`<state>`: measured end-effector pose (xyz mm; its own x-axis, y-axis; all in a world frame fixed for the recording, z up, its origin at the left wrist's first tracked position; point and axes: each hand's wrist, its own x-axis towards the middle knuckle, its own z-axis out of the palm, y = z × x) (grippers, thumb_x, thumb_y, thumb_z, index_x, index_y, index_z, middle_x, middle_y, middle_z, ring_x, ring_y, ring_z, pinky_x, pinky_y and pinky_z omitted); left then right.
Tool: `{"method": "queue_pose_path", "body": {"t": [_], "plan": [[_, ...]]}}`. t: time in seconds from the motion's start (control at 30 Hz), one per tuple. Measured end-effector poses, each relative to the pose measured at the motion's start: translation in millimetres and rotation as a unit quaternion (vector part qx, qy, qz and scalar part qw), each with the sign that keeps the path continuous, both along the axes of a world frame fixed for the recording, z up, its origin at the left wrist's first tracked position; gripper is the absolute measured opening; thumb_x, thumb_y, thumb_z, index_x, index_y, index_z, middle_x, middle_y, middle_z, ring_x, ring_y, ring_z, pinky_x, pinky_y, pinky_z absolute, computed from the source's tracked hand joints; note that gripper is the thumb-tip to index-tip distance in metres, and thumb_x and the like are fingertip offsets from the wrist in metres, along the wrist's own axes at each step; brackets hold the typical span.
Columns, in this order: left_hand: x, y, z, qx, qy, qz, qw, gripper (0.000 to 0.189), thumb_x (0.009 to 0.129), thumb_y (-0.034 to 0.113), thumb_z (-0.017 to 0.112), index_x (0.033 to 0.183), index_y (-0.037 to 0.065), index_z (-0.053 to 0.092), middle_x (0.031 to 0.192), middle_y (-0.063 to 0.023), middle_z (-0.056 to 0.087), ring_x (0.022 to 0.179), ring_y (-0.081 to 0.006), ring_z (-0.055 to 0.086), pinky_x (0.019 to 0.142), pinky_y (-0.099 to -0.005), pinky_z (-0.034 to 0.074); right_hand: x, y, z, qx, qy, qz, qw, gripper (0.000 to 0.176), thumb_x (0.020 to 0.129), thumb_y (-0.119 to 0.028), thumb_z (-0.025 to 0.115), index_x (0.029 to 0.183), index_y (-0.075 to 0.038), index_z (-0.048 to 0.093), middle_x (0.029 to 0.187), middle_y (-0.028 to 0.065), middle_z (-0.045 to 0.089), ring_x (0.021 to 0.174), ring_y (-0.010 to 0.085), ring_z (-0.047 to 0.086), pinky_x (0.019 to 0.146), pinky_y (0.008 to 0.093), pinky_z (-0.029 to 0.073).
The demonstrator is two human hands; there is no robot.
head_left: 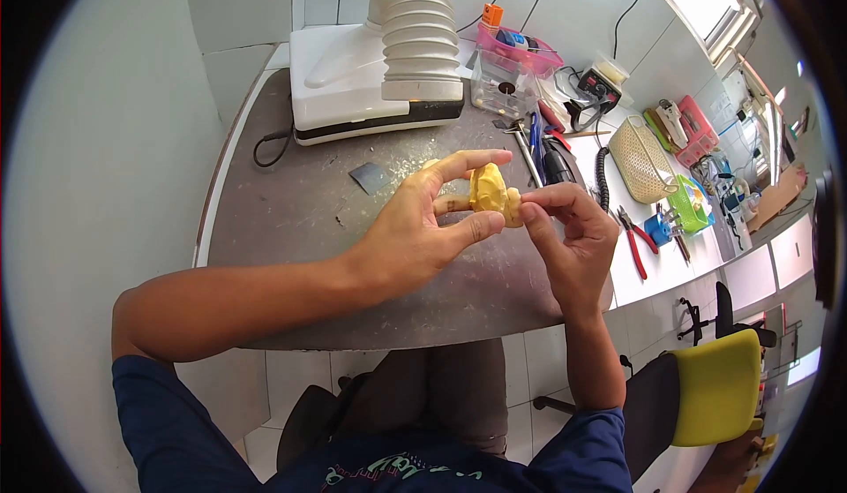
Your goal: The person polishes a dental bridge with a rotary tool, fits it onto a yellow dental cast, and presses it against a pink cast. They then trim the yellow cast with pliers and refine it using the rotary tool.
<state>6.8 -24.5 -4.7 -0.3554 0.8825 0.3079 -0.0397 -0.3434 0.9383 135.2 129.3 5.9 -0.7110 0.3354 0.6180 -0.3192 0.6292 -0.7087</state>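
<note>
Holding a lumpy yellow piece (pixel 488 189) in the left hand (pixel 415 215), above the surface (pixel 441 299), index finger stretched across its top, thumb along its lower side, partly open around it. Pinching, with thumb and index fingertip of the right hand (pixel 573 237), at the right edge of a paler cream part (pixel 513 209) just beside the yellow piece; remaining fingers curled in toward the palm. Unclear whether joined or merely pressed together. On the surface, left of the pieces: a dark grey square (pixel 370 177), near a scatter of pale crumbs (pixel 401 171). Farther back: a white machine (pixel 340 74) with a ribbed hose (pixel 416 30) bending down in front. To its right, a clear box (pixel 503 87) just in front of a pink basket (pixel 538 56). Off to the right, over white countertop: red-handled pliers (pixel 637 244), lying open; beyond, a cream basket (pixel 637 162) and, near it, a green basket (pixel 688 203)
</note>
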Motion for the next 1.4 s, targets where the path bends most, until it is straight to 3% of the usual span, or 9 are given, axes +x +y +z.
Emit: {"method": "queue_pose_path", "body": {"t": [0.27,0.33,0.43,0.73,1.17,1.3,1.37,1.4], "plan": [[-1,-4,1,-0.021,-0.029,-0.011,0.999,0.06,0.093,0.015,0.067,0.145,0.005,0.039,0.13,-0.012,0.05,0.113,-0.0176,0.06,0.098,-0.0283,0.052,2,3,2,0.002,-0.018,0.029,0.999,0.01,0.087,-0.004,0.072,0.094,0.003,0.07,0.087,0.0083,0.07,0.081,0.0114,0.066,0.077,0.0251,0.053],[0,-3,1,-0.036,-0.041,-0.01,0.998,0.061,0.093,0.016,0.067,0.145,0.005,0.038,0.13,-0.0115,0.048,0.113,-0.0172,0.06,0.097,-0.028,0.052,4,3,6,-0.079,-0.058,0.045,0.994,0.011,0.088,-0.005,0.071,0.096,0.003,0.07,0.089,0.0082,0.071,0.083,0.0115,0.066,0.079,0.0253,0.053],[0,-2,0,-0.033,-0.069,-0.006,0.997,0.063,0.094,0.017,0.067,0.148,0.006,0.035,0.129,-0.01,0.047,0.11,-0.0163,0.061,0.096,-0.0278,0.053,5,7,7,-0.108,-0.064,0.067,0.99,0.013,0.088,-0.006,0.071,0.097,0.003,0.071,0.091,0.0084,0.071,0.085,0.0119,0.067,0.081,0.0257,0.053],[1,-4,-1,-0.037,-0.063,-0.014,0.997,0.059,0.097,0.016,0.063,0.149,0.005,0.036,0.134,-0.0095,0.052,0.112,-0.0154,0.059,0.091,-0.0287,0.056,3,10,6,-0.096,-0.111,0.074,0.986,0.014,0.088,-0.008,0.072,0.097,0.002,0.069,0.095,0.0087,0.072,0.089,0.0121,0.069,0.083,0.0269,0.054],[4,-2,6,-0.066,-0.064,0.006,0.996,0.062,0.092,0.012,0.068,0.147,0.005,0.039,0.138,-0.0111,0.051,0.115,-0.0183,0.059,0.094,-0.0351,0.057,5,12,13,-0.05,-0.124,0.116,0.984,0.016,0.089,-0.013,0.072,0.097,0.001,0.07,0.09,0.0054,0.07,0.083,0.0095,0.066,0.079,0.0251,0.053],[5,-1,6,-0.088,-0.091,-0.004,0.992,0.065,0.091,0.013,0.07,0.147,0.006,0.038,0.139,-0.0123,0.049,0.117,-0.0206,0.059,0.096,-0.037,0.056,18,19,31,0.006,-0.124,0.052,0.991,0.016,0.092,-0.012,0.068,0.101,0.001,0.069,0.092,0.0057,0.071,0.085,0.0084,0.066,0.077,0.0246,0.053],[5,0,7,-0.094,-0.091,-0.004,0.991,0.066,0.091,0.013,0.07,0.148,0.006,0.038,0.14,-0.0128,0.049,0.118,-0.0212,0.059,0.096,-0.0375,0.056,20,47,36,-0.037,-0.029,-0.033,0.998,0.015,0.091,-0.01,0.067,0.101,0.0,0.07,0.084,0.0061,0.072,0.07,0.0078,0.066,0.062,0.0221,0.052],[4,0,9,-0.095,-0.093,-0.004,0.991,0.066,0.091,0.013,0.07,0.148,0.005,0.038,0.14,-0.0131,0.048,0.118,-0.0213,0.058,0.097,-0.0379,0.055,29,61,58,-0.001,-0.069,-0.12,0.99,0.016,0.093,-0.013,0.064,0.098,0.001,0.071,0.079,0.0066,0.072,0.062,0.0064,0.065,0.054,0.0201,0.049]]}}
